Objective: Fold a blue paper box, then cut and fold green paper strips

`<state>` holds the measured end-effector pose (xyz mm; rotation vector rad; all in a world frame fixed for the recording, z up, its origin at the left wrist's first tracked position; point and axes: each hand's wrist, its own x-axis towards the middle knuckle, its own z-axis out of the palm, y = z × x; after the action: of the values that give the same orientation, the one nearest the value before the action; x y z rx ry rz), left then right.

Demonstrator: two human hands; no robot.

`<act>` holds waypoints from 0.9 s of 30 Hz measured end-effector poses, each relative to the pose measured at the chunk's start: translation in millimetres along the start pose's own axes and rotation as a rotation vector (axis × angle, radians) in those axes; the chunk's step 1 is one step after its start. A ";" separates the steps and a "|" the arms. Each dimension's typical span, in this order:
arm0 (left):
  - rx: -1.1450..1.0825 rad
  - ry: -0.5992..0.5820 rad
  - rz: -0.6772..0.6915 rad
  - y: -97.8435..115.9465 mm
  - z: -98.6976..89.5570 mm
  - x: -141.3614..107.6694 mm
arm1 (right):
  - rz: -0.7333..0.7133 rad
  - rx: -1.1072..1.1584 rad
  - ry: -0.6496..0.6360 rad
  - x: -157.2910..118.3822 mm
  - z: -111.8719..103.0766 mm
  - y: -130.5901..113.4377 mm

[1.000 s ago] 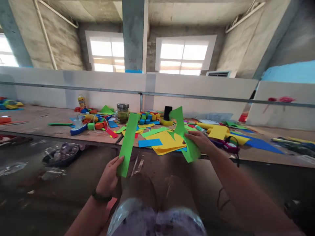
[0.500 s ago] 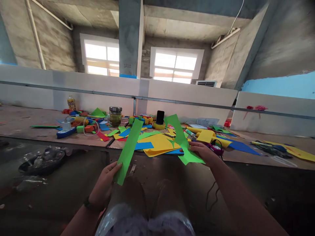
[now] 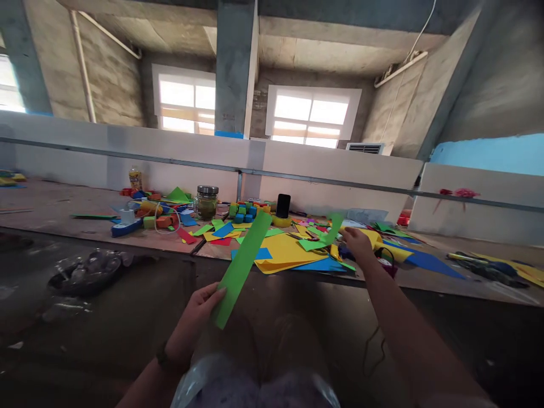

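My left hand [image 3: 204,306] is closed on a long green paper strip [image 3: 244,269], pinching its lower end between thumb and fingers. The strip slants up to the right, over my lap and the table's front edge. Out over the table is my right hand [image 3: 357,245], its fingers stretched forward and slightly apart. Just left of its fingertips is a cut green paper scrap [image 3: 319,242], blurred and curling upward at one end; I see no grip on it. Beneath the scrap are yellow paper sheets [image 3: 293,252] and scissors [image 3: 335,251], partly covered.
Coloured paper pieces cover the middle of the table [image 3: 144,241]. Behind them stand a lidded glass jar [image 3: 207,203], several foam blocks [image 3: 244,212] and a dark phone [image 3: 283,205]. A blue power strip [image 3: 126,228] with a white cable lies left. Blue paper [image 3: 433,264] lies right.
My right hand has moved forward over the table with the green scrap, which has come away from its fingers. My left hand still holds the strip. The view has shifted slightly left.
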<state>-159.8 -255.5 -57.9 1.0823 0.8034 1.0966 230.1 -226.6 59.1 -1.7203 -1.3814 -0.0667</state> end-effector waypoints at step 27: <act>0.093 -0.243 -0.185 -16.5 16.2 -6.4 | 0.315 0.743 -0.022 -160.4 38.6 -48.0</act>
<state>-142.1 -267.4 -68.8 1.1691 0.7490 0.7615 113.6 -323.6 -21.9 -1.2726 -0.9528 0.5727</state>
